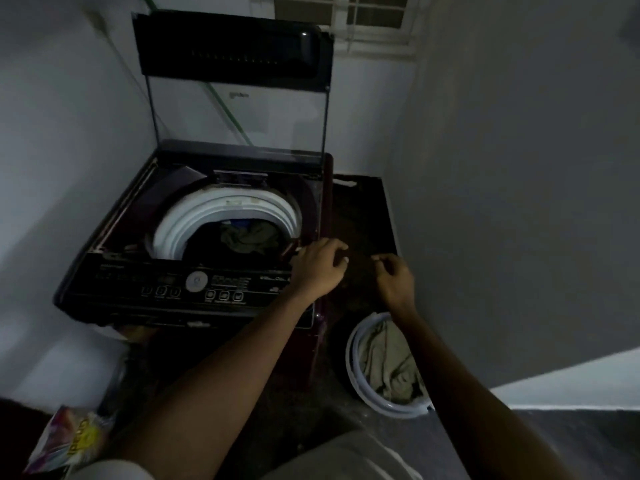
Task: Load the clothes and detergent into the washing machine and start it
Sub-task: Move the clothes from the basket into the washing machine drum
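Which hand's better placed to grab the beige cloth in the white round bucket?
Right hand, likely: empty, forearm over the white round bucket; left hand is by the dark washing machine.

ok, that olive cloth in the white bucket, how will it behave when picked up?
Probably floppy: the cloth lies crumpled in folds, so it should drape. Likely light for its bulk, though dim light hides whether it is wet. The bucket may shift if it snags.

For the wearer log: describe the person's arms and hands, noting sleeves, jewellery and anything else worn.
The left forearm and right forearm are bare, with no sleeve over them. The left hand and right hand wear no gloves; no watch, bracelet or ring can be made out in the dim light. Pale clothing shows at the bottom edge.
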